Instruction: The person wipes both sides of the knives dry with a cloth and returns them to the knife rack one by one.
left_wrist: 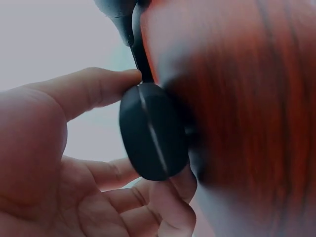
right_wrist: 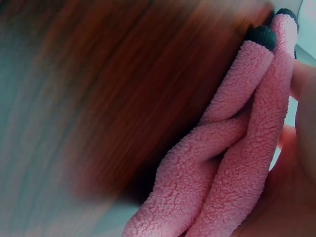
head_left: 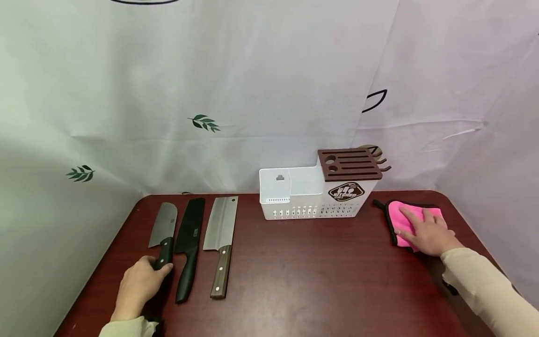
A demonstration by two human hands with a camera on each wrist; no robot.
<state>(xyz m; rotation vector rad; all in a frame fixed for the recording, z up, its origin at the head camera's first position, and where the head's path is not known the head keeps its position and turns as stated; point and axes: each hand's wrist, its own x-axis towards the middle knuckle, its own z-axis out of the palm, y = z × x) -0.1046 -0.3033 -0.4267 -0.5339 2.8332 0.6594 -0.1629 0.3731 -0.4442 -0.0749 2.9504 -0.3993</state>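
At the table's left, my left hand [head_left: 142, 282] holds the black handle [head_left: 165, 253] of a short, wide-bladed knife [head_left: 164, 220], which lies with its blade pointing away. The left wrist view shows the handle's butt end [left_wrist: 154, 132] between thumb and fingers. Beside it lie a black-bladed kitchen knife [head_left: 194, 224] and a cleaver [head_left: 223, 220] with a wooden riveted handle. Over at the right, my right hand [head_left: 431, 235] rests with spread fingers on a folded pink cloth [head_left: 400, 216] with black edging. Its fleecy folds [right_wrist: 242, 163] show under the palm in the right wrist view.
A white kitchen rack [head_left: 294, 206] with a brown slotted top [head_left: 351, 164] and side hooks stands at the table's back edge. Its left part is an open bin. Behind the dark red table [head_left: 294, 276] hangs a pale curtain [head_left: 261, 84] with leaf prints.
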